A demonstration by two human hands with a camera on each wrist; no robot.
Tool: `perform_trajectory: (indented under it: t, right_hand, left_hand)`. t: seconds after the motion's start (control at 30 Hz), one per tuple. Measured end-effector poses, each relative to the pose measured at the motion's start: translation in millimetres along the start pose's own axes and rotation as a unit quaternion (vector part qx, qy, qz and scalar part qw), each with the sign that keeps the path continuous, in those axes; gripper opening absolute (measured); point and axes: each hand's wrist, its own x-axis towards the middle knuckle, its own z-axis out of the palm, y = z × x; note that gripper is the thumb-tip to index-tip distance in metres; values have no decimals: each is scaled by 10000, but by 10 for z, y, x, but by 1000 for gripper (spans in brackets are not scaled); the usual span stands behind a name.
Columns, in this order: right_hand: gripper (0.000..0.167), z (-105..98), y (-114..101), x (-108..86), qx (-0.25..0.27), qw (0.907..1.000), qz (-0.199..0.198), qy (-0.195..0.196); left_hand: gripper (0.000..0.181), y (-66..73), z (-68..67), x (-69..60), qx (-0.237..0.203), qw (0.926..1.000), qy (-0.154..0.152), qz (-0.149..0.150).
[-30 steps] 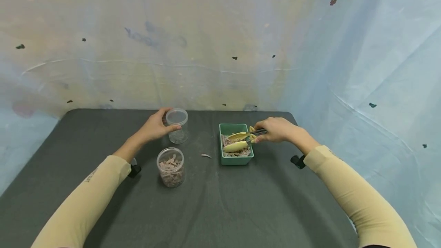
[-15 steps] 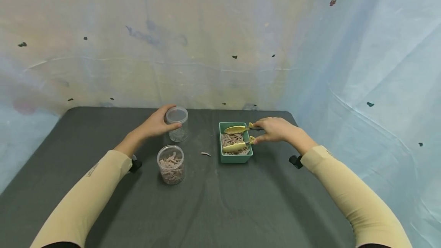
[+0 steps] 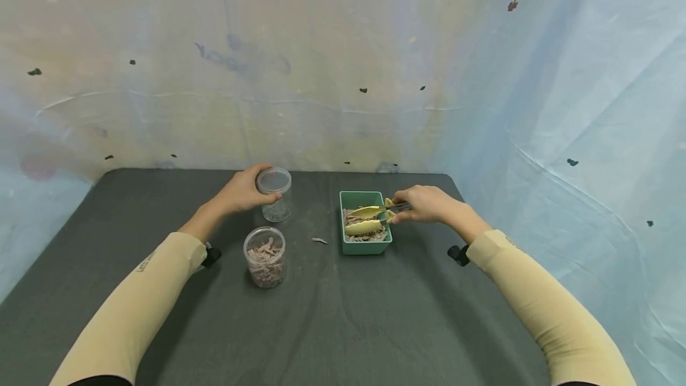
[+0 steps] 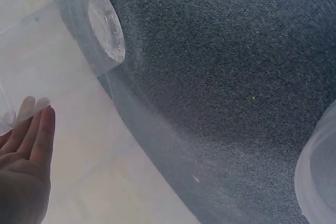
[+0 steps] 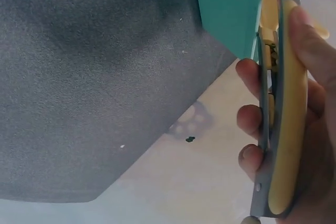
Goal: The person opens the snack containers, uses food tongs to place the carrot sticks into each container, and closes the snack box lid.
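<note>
My left hand (image 3: 243, 190) grips the upper part of a clear lidded jar (image 3: 277, 209) standing at the back of the table; its fingers reach round the side in the left wrist view. My right hand (image 3: 426, 202) holds yellow-tipped tongs (image 3: 364, 227), thumb on one arm and fingers round the other (image 5: 287, 114). The tong heads are inside a green rectangular container (image 3: 367, 248), over greyish-brown strips (image 3: 351, 217). In front of the lidded jar stands an open clear jar (image 3: 267, 279) with similar strips in it.
One loose strip (image 3: 320, 240) lies on the dark table (image 3: 332, 314) between the open jar and the green container. Behind the table hangs a pale sheet (image 3: 300, 64) with dark marks, which continues along the right side.
Between the earlier frames the tong heads spread apart within the green container; now they are closer together again. My left hand has stayed at the lidded jar.
</note>
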Motion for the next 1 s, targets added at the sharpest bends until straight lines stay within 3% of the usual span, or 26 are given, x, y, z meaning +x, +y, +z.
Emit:
perform_trajectory:
  t: [0.33, 0.53, 0.63, 1.0]
  right_hand:
    - [53, 54, -50, -56, 18, 9998, 13, 212]
    - [81, 34, -86, -79, -330, 9987, 362, 153]
    - [90, 42, -77, -98, -227, 9985, 504, 35]
    - [108, 38, 7, -73, -69, 9994, 289, 201]
  left_hand:
    - [92, -5, -18, -63, -150, 9996, 106, -213]
    - [87, 1, -44, -48, -178, 9995, 66, -239]
    - [89, 1, -57, -38, -153, 9997, -63, -202]
    - [109, 27, -197, -83, -338, 9988, -112, -340]
